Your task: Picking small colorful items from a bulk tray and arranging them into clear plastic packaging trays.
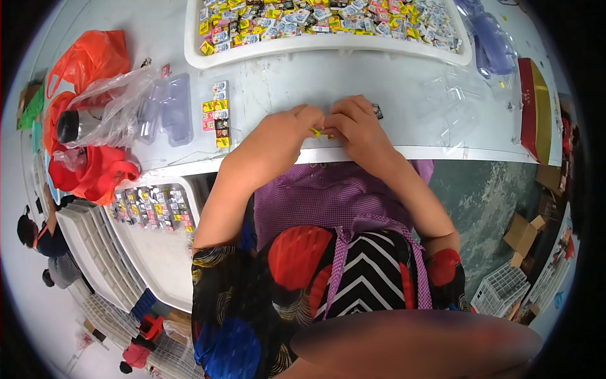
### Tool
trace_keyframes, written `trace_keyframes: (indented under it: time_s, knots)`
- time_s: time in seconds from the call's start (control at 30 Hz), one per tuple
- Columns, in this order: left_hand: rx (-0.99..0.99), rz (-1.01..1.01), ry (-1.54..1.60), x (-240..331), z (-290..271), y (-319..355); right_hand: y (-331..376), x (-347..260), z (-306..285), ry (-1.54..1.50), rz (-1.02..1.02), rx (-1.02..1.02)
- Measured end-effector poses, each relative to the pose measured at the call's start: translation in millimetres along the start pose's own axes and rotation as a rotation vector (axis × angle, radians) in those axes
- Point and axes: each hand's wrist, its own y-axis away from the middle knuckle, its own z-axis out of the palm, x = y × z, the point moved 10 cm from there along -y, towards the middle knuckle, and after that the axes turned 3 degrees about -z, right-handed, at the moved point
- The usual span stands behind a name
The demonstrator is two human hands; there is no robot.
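Observation:
At the front edge of the table, my left hand point(284, 134) and my right hand point(361, 129) meet with fingertips pinched together. Between them shows a bit of a small yellow block point(317, 132), mostly covered by the fingers, so its full shape is hidden. A small dark block point(377, 111) lies just beyond my right hand. To the left of my left hand, several small printed blocks point(221, 115) in white, yellow, pink and black are lined up in touching rows. Farther left lie empty clear plastic trays point(174, 110).
A large white tray point(334, 43) heaped with small blocks stands at the back. Red bags point(95, 57) and a dark-capped bottle point(76, 126) crowd the left; a red-and-gold box point(534, 110) stands right. Below left, another white tray point(148, 243) holds filled packs. Co-workers point(39, 234) are beyond.

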Motion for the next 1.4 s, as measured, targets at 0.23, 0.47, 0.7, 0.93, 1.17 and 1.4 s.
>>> trace_keyframes:
  time_s: [0.23,0.47,0.7,0.93,1.17,1.4]
  knots:
    - [-0.031,0.046,0.074,-4,11,-6,9,-22,-19,0.228,-0.034,0.008]
    - [-0.056,0.126,-0.031,9,16,-11,32,-20,4,0.301,-0.031,-0.166]
    - [-0.188,0.096,-0.101,2,27,-30,36,-21,6,0.323,-0.032,-0.153]
    - [-0.229,0.052,-0.119,-2,29,-33,36,-24,3,0.235,-0.059,-0.111]
    - [0.217,0.199,-0.105,10,-4,6,41,-21,8,0.254,-0.047,-0.153]
    - [0.193,0.104,-0.439,5,36,43,40,-22,6,0.255,-0.044,-0.147]
